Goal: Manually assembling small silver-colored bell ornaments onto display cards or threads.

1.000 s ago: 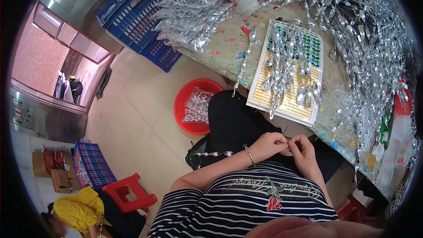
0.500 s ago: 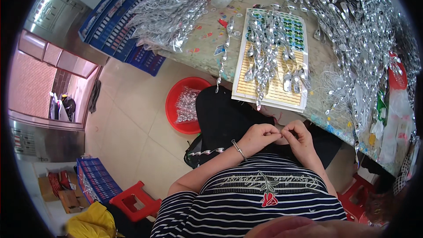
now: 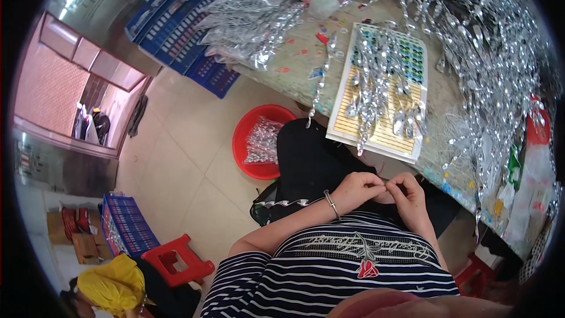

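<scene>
My left hand (image 3: 355, 192), with a bracelet (image 3: 332, 204) at its wrist, is closed in a pinch above my lap. Opposite it, my right hand (image 3: 410, 195) pinches too, the fingertips of both almost meeting. Whatever lies between the fingers is too small to make out. Just beyond the hands, a stack of sticker sheets (image 3: 344, 128) with green dots and yellow strips lies at the table edge. Twisted silver foil strands (image 3: 371, 91) are spread across it. A separate silver twisted strand (image 3: 322, 82) hangs over the edge left of the sheets.
The worktable (image 3: 294, 85) carries a large heap of silver strands (image 3: 471, 41) at right and bagged strands (image 3: 253, 17) on blue crates (image 3: 176, 29) at far left. On the floor are a red tub (image 3: 240, 147) and red stool (image 3: 176, 262). A person in yellow (image 3: 112, 285) is at lower left.
The whole view has shifted, so the table and tub appear farther right and more of the person in yellow shows. Both hands keep their pinch, fingertips close together.
</scene>
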The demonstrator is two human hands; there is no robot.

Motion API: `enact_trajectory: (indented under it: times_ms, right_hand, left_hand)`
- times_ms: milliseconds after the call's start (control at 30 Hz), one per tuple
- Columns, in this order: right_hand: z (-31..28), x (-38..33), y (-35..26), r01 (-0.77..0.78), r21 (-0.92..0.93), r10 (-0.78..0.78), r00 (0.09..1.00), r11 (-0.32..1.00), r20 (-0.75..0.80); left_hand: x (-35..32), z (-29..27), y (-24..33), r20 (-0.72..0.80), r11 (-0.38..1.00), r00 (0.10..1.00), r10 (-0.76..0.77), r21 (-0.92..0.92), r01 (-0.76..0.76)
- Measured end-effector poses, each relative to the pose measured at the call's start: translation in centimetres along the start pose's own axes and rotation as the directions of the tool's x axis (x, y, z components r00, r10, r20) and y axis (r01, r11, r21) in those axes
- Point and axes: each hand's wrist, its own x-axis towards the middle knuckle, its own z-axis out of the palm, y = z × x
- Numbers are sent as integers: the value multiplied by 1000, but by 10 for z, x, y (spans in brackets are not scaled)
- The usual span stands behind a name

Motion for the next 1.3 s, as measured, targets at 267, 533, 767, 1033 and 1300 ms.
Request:
enact_trajectory:
  times_ms: [267, 533, 767, 1033, 1300]
  right_hand:
    - [1, -4, 6, -80, 81, 78, 997, 994, 29]
    - [2, -8, 8, -155, 146, 150, 988, 977, 46]
    - [5, -7, 5, -153, 135, 148, 988, 979, 41]
    - [5, -6, -2, -188, 169, 184, 982, 967, 39]
    - [3, -8, 3, -180, 178, 173, 983, 967, 56]
  left_hand:
    - [-5, 1, -5, 6, 998, 1000, 3, -59, -2]
    - [-6, 3, -2, 23, 997, 999, 23, -70, -22]
    - [-8, 0, -2, 12, 997, 1000, 5, -83, -4]
    - [-7, -1, -5, 8, 993, 1000, 8, -116, -7]
    - [-7, 0, -7, 8, 993, 1000, -1, -121, 2]
